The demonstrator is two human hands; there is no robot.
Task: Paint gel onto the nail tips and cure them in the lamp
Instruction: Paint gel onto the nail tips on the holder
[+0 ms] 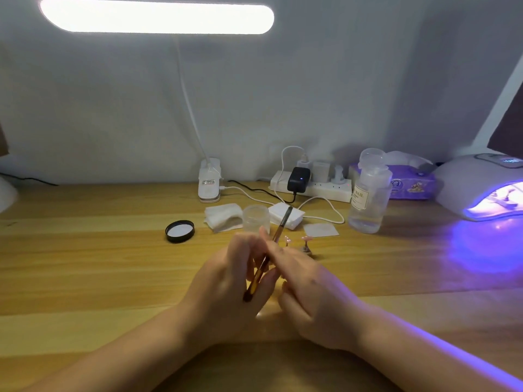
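Brush [268,257]: lay slanted between both hands above the table [85,267].
Left hand [235,281]: fingers curled round the brush's lower end.
Right hand [305,287]: pinched the brush's middle.
Nail tips [306,239]: on stands just beyond the hands.
Lamp [481,188]: far right, glowing purple.

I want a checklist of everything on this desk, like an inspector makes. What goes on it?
Surface: wooden table, purple glow at its right side.
Job's things: brush held between both hands; two pink nail tips on stands just beyond the hands; curing lamp lit at far right; open clear jar, its black lid lying apart to the left.
Clutter: white wipes, clear bottle, purple tissue pack.
Grippers: left hand and right hand both grip the brush.
Cables: white and black leads run to the power strip.
Surroundings: pale wall; desk light on overhead.
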